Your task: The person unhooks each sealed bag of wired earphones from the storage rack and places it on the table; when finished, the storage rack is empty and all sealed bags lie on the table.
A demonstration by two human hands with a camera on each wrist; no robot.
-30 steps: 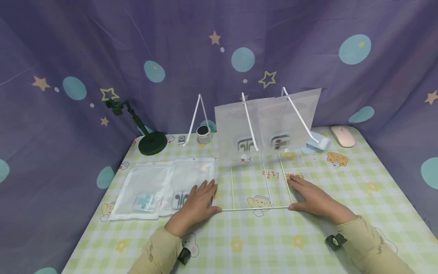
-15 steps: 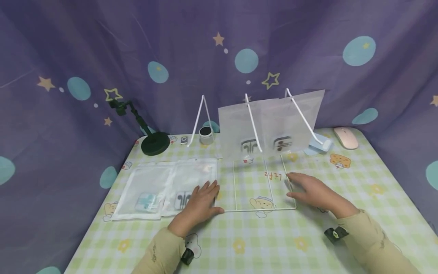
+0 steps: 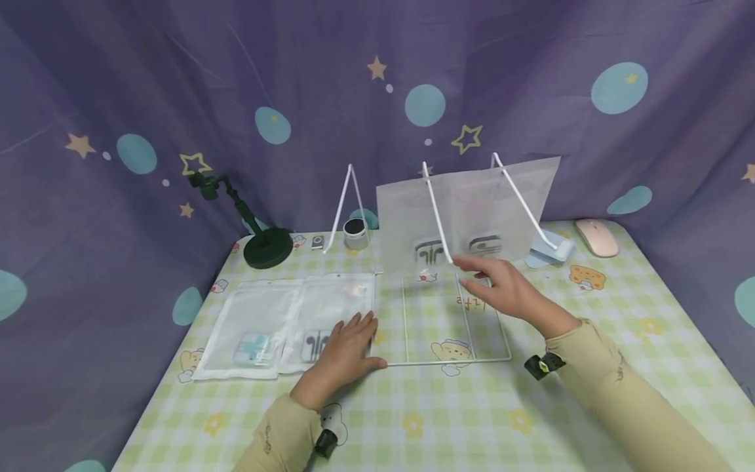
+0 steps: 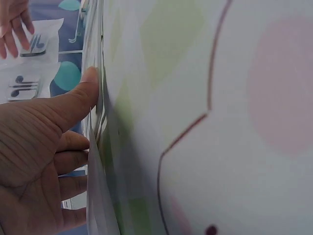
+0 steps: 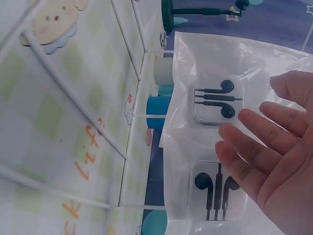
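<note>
A white wire display rack (image 3: pixel 448 362) stands on the table, its prongs angled up. Two frosted bags (image 3: pixel 407 210) hang side by side from it, each with boxed earphones (image 5: pixel 220 100), clearest in the right wrist view. My left hand (image 3: pixel 344 347) lies with fingers straight at the rack's front left corner, thumb on the wire. Its fingers overlap the edge of a flat bag (image 3: pixel 339 295) that also contains earphones. Beside that lies another flat bag (image 3: pixel 253 305) with a light blue item inside. My right hand (image 3: pixel 501 288), fingers extended and holding nothing, is before the hanging bags, near the middle prong's tip.
At the back left stands a black stand (image 3: pixel 268 247) with a jointed arm. Near it are a small grey device (image 3: pixel 317 242) and a white cylinder (image 3: pixel 356 234). A pink mouse (image 3: pixel 597 237) sits at the back right, with a light blue item (image 3: pixel 548 250) next to it.
My right hand has left the rack's front right corner, rising and moving left towards the hanging bags. The left hand stays at the front left corner.
</note>
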